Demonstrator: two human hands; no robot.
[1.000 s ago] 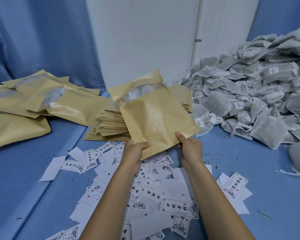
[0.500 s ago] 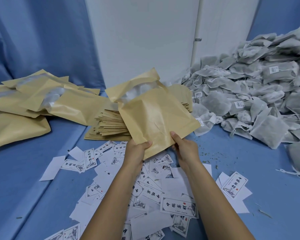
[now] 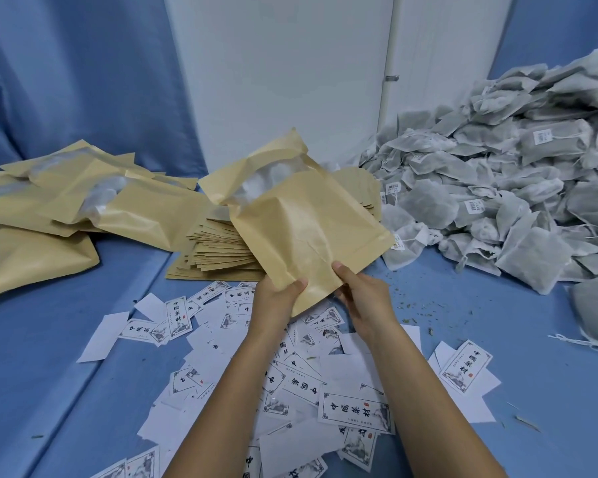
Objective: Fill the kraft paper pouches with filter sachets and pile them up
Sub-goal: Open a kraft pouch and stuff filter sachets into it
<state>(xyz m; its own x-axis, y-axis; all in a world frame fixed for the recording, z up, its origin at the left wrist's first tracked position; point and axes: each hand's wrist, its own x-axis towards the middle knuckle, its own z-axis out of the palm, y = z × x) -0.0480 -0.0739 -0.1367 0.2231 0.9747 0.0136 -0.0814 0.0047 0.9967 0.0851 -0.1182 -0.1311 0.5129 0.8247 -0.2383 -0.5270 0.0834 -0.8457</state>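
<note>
I am holding a pouch (image 3: 301, 219) above the stack (image 3: 218, 251), left hand (image 3: 278, 300) and right hand (image 3: 363, 294) pinching its lower edge, thumbs on top. It looks filled, so next I am likely carrying it left onto the pile (image 3: 83, 201).

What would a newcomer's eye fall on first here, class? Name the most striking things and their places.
At the centre, the left hand and right hand grip the lower corner of a raised kraft pouch. A big grey heap of filter sachets fills the right side, and bulging pouches lie piled at the left. Printed white labels litter the blue surface in the foreground.
</note>
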